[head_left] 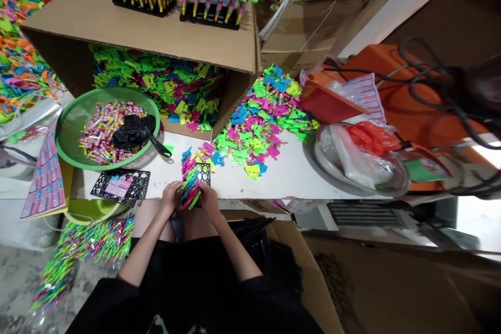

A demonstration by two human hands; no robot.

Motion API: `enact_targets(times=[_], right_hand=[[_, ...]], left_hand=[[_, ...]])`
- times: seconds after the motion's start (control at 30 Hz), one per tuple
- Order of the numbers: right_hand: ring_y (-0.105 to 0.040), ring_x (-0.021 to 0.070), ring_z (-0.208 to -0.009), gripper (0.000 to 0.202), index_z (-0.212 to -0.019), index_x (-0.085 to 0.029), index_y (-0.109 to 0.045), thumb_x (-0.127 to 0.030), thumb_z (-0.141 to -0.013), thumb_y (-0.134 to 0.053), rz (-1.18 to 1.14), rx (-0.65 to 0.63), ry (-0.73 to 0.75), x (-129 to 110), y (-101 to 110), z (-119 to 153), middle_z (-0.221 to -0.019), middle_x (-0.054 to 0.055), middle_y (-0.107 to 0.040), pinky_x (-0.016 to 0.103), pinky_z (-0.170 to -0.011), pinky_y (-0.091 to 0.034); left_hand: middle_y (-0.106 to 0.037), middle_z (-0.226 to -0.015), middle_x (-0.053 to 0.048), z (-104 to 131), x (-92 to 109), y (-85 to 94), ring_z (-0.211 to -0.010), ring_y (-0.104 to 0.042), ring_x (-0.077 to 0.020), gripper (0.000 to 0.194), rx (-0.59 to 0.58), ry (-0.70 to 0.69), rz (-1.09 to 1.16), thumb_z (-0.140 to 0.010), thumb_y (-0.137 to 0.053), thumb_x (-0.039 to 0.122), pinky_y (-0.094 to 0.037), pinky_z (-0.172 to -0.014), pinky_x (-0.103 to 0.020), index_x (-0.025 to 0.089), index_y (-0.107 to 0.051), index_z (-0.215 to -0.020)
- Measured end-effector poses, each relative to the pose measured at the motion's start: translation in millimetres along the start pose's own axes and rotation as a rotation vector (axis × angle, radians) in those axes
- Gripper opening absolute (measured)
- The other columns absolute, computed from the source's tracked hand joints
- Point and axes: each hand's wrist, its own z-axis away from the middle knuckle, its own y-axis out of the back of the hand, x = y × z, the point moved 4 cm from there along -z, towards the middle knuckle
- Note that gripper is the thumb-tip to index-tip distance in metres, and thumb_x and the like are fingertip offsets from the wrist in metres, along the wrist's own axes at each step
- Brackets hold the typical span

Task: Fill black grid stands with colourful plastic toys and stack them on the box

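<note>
My left hand point(172, 194) and my right hand point(208, 198) are close together at the table's front edge. Between them is a bundle of colourful plastic sticks point(190, 183) in pink, green and blue, gripped from both sides with the fingers curled in. Under and behind the bundle shows a black openwork plastic rack point(204, 171), partly covered by the sticks and my right hand. Just beyond lie a few loose pink and blue plastic pieces point(206, 150). How the sticks sit in the rack is too small to tell.
A green basket point(64, 148) holds small labelled tubes and a black bag. Another black rack point(140, 188) with a label lies left. A carton point(235, 55) of plastic pieces stands behind, filled racks point(209, 21) on top. Right are a loose pile point(258, 125) and a metal bowl point(332, 177).
</note>
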Motion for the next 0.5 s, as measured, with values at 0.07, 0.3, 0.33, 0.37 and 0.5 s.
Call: enact_targets(times=[0.07,0.3,0.33,0.37,0.5], right_hand=[[-0.054,0.0178,-0.072,0.017,-0.078,-0.022,-0.058,-0.014,-0.076,-0.044,0.003,-0.011,-0.019,-1.5,1.1,-0.5,-0.077,0.001,-0.059,0.024,-0.062,-0.038],[-0.056,0.0188,-0.073,0.018,-0.08,-0.023,-0.06,-0.014,-0.074,-0.045,0.015,-0.03,-0.029,0.1,0.8,-1.6,-0.078,0.001,-0.06,0.024,-0.062,-0.04],[-0.056,0.0188,-0.073,0.019,-0.08,-0.023,-0.061,-0.014,-0.074,-0.045,0.019,-0.031,-0.033,0.4,0.9,-1.7,-0.078,0.001,-0.061,0.024,-0.062,-0.04],[-0.056,0.0188,-0.073,0.02,-0.081,-0.023,-0.061,-0.014,-0.075,-0.045,0.021,-0.034,-0.034,0.2,1.2,-1.7,-0.078,0.001,-0.061,0.024,-0.062,-0.04],[-0.059,0.0197,-0.078,0.026,-0.087,-0.024,-0.064,-0.011,-0.075,-0.045,0.019,-0.051,-0.018,-3.7,3.6,-1.4,-0.082,0.002,-0.064,0.025,-0.066,-0.043]], left_hand=[[-0.072,-0.098,-0.004,0.1,-0.3,1.0,-0.091,-0.064,-0.0189,0.022,-0.004,-0.016,-0.02,-0.083,-0.056,0.015,-0.048,-0.08,-0.03,0.021,-0.07,-0.098],[-0.072,-0.096,-0.003,-0.1,1.6,3.2,-0.088,-0.061,-0.0182,0.022,-0.047,-0.019,-0.098,-0.083,-0.057,0.014,-0.047,-0.08,-0.031,0.023,-0.071,-0.098],[-0.072,-0.096,-0.003,-0.1,1.8,3.2,-0.088,-0.061,-0.0181,0.023,-0.051,-0.016,-0.105,-0.083,-0.057,0.015,-0.046,-0.08,-0.03,0.023,-0.07,-0.099],[-0.072,-0.096,-0.003,0.0,1.9,3.2,-0.088,-0.061,-0.018,0.023,-0.052,-0.015,-0.109,-0.082,-0.057,0.014,-0.046,-0.08,-0.03,0.024,-0.07,-0.099],[-0.072,-0.094,-0.004,0.2,2.5,4.2,-0.086,-0.061,-0.0182,0.023,-0.038,-0.015,-0.105,-0.082,-0.057,0.012,-0.046,-0.079,-0.03,0.022,-0.071,-0.097]])
